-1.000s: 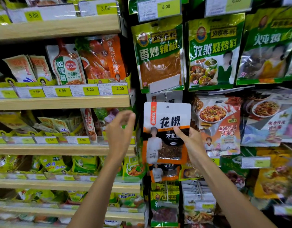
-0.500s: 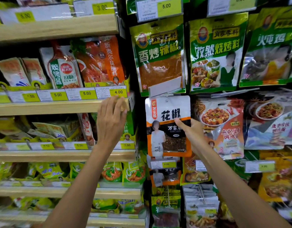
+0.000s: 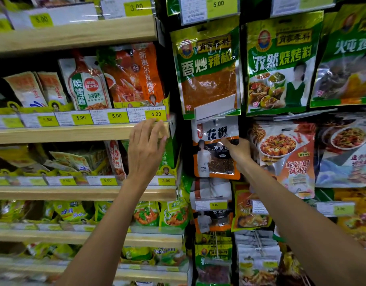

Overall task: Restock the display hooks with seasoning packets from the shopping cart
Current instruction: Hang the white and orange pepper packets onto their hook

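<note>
wooden shelf (image 3: 75,133) ran out to the left of the left hand, front edge behind that hand's fingertips. green chilli packet (image 3: 207,79) hung above the right hand. orange-and-white peppercorn packet (image 3: 211,162) was upright, just left of the right hand. right hand (image 3: 238,150) pinched the packet's right edge, thumb on its front. left hand (image 3: 146,149) held nothing, fingers loosely extended. clear label holder (image 3: 216,111) sat over the packet's top edge; hook engagement could not be told. 4.00 price tag (image 3: 147,116) lay just above left fingertips.
</note>
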### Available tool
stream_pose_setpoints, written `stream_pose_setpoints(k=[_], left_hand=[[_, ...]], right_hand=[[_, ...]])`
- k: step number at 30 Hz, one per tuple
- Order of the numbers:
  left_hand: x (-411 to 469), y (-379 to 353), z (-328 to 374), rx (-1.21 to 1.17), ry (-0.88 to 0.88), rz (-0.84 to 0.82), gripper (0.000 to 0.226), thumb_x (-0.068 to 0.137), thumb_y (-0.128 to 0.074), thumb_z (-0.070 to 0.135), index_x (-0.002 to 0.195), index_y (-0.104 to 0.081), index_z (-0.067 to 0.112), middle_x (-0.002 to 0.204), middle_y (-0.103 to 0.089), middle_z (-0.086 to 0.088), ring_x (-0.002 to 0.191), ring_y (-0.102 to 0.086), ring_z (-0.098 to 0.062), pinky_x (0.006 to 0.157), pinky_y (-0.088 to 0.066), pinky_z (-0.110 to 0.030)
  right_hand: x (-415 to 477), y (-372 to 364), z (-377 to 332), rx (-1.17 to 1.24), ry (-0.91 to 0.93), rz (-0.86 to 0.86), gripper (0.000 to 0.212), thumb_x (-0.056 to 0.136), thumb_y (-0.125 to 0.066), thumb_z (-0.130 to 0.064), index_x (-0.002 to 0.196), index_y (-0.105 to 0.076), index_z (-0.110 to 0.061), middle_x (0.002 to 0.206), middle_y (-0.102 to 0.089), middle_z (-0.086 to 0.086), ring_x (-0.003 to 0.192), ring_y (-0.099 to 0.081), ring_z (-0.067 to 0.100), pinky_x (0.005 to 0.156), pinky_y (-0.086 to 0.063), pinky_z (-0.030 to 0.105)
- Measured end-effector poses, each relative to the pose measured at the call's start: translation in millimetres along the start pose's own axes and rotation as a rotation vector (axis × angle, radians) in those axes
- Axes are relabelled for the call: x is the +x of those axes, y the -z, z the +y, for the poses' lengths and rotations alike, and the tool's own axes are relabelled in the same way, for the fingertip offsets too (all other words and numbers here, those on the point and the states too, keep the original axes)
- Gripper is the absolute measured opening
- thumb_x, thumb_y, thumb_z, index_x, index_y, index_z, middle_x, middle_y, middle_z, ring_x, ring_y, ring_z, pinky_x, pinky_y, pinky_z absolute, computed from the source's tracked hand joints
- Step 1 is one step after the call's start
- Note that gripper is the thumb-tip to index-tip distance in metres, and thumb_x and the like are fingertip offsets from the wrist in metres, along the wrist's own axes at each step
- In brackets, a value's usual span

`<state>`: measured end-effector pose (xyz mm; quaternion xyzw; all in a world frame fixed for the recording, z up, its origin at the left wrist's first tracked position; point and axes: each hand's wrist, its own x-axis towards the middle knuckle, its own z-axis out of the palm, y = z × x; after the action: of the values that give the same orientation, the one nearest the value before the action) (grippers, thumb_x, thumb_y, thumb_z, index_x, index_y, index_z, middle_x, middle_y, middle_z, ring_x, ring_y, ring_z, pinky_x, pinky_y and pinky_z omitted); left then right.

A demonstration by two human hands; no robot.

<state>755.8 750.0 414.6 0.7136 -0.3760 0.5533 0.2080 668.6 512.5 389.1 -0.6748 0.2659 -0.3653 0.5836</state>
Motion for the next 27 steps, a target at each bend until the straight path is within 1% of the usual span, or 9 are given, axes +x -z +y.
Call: stream_pose_setpoints(k=[5,12,14,16,18,20,23,25,27], left_hand=[[-0.7,3.0,1.4,-0.017,0.006,-0.004,0.033,0.097,-0.051,0.022,0.121,-0.057,0.001,0.123,-0.059,-0.018,0.114,-0.054,-0.034,0.103,-0.039,-0.045],[-16.1,4.9,38.1,-0.106,-0.05,0.09,0.03,0.096,-0.051,0.01,0.121,-0.057,-0.003,0.123,-0.059,-0.019,0.117,-0.051,-0.031,0.105,-0.038,-0.042],[-29.7,0.0,64.0,-0.201,-0.05,0.062,0.029,0.096,-0.048,0.01,0.12,-0.058,-0.004,0.121,-0.06,-0.019,0.115,-0.051,-0.031,0.103,-0.039,-0.042],[-46.3,-6.3,97.2,-0.291,-0.041,0.002,0.03,0.096,-0.047,0.011,0.118,-0.06,-0.004,0.118,-0.062,-0.019,0.113,-0.052,-0.03,0.101,-0.04,-0.041],[-66.1,-12.1,136.5,-0.406,0.004,-0.117,0.032,0.097,-0.043,0.016,0.116,-0.061,-0.003,0.114,-0.064,-0.018,0.109,-0.057,-0.031,0.096,-0.045,-0.041],[-90.5,-16.0,179.9,-0.62,0.161,-0.323,0.036,0.099,-0.037,0.022,0.118,-0.06,0.001,0.112,-0.064,-0.015,0.105,-0.06,-0.03,0.089,-0.048,-0.041],[-131.7,-19.7,250.8,-0.888,0.4,-0.654,0.029,0.102,-0.038,0.029,0.106,-0.061,0.011,0.089,-0.063,-0.006,0.081,-0.058,-0.023,0.068,-0.045,-0.036],[-160.0,-17.4,302.1,-0.974,0.485,-0.813,0.026,0.101,-0.039,0.023,0.088,-0.059,0.011,0.067,-0.05,-0.001,0.061,-0.048,-0.021,0.058,-0.032,-0.033],[-188.1,-8.9,354.1,-1.03,0.572,-0.989,0.029,0.1,-0.042,0.016,0.088,-0.064,0.003,0.069,-0.058,-0.011,0.066,-0.055,-0.028,0.061,-0.036,-0.037]], right_hand=[[2.1,-3.0,5.0,-0.126,-0.009,0.07,0.042,0.094,-0.057,-0.03,0.119,-0.055,0.003,0.115,-0.062,0.02,0.109,-0.058,0.035,0.08,-0.043,0.032],[-61.7,23.7,12.7,-0.259,0.186,0.117,0.035,0.099,-0.049,-0.02,0.128,-0.046,-0.001,0.124,-0.056,0.014,0.116,-0.053,0.027,0.092,-0.041,0.032],[-84.6,45.6,19.4,-0.226,0.23,0.126,0.03,0.1,-0.047,-0.019,0.125,-0.05,-0.004,0.114,-0.057,0.007,0.108,-0.055,0.02,0.091,-0.045,0.029],[-107.5,76.9,33.8,-0.259,0.257,0.148,0.024,0.101,-0.045,-0.02,0.121,-0.054,-0.01,0.101,-0.056,-0.001,0.09,-0.056,0.011,0.079,-0.046,0.019],[-131.9,115.8,55.2,-0.338,0.255,0.17,0.022,0.102,-0.044,-0.023,0.117,-0.057,-0.015,0.09,-0.057,-0.003,0.074,-0.053,0.0,0.064,-0.041,0.011],[-158.7,158.7,80.9,-0.404,0.198,0.199,0.022,0.102,-0.044,-0.024,0.111,-0.06,-0.012,0.079,-0.06,0.004,0.063,-0.054,0.006,0.056,-0.042,0.017],[-204.7,226.2,125.1,-0.481,0.021,0.258,0.027,0.101,-0.043,-0.025,0.099,-0.063,-0.007,0.079,-0.066,0.016,0.066,-0.06,0.028,0.06,-0.043,0.037],[-242.0,271.7,154.3,-0.52,-0.109,0.325,0.026,0.1,-0.045,-0.023,0.097,-0.064,-0.007,0.078,-0.068,0.014,0.072,-0.063,0.029,0.066,-0.044,0.037],[-284.0,315.5,180.1,-0.538,-0.237,0.387,0.025,0.099,-0.047,-0.02,0.096,-0.066,-0.004,0.076,-0.068,0.012,0.074,-0.064,0.029,0.066,-0.042,0.034]])
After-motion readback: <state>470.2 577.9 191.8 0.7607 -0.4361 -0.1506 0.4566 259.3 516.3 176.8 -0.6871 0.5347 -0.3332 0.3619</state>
